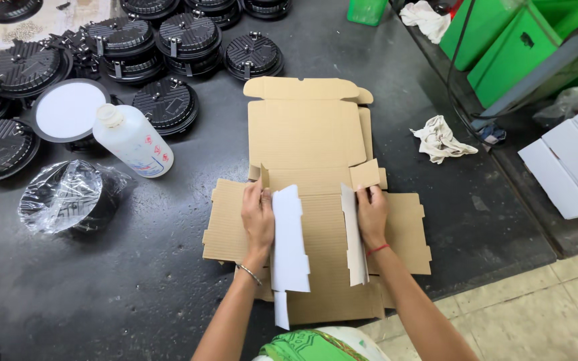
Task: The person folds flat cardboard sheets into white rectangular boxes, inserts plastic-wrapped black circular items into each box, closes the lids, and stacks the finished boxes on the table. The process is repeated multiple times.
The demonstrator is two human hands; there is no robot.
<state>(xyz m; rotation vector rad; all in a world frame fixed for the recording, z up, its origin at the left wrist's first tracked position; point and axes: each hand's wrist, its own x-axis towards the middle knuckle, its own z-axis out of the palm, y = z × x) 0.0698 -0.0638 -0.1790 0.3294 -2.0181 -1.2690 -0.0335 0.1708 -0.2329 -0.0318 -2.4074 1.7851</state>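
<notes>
A flat brown cardboard box blank [306, 137] lies unfolded on the dark table [135, 281], white on its other face. My left hand [257, 217] grips the blank's left side panel [290, 244] and holds it raised, so the white side shows. My right hand [372, 215] holds the right side panel [353, 234] raised the same way. Both hands sit near the small corner tabs at the middle fold. The lid section with its front flap lies flat, away from me.
Several round black ribbed lamp housings [168, 103] lie at the far left, one showing a white disc [69, 110]. A white plastic bottle [132, 140] lies near them. A plastic-wrapped housing [68, 197] sits left. White rags [440, 139], green bins [503, 40] and white flat boxes [573, 160] are on the right.
</notes>
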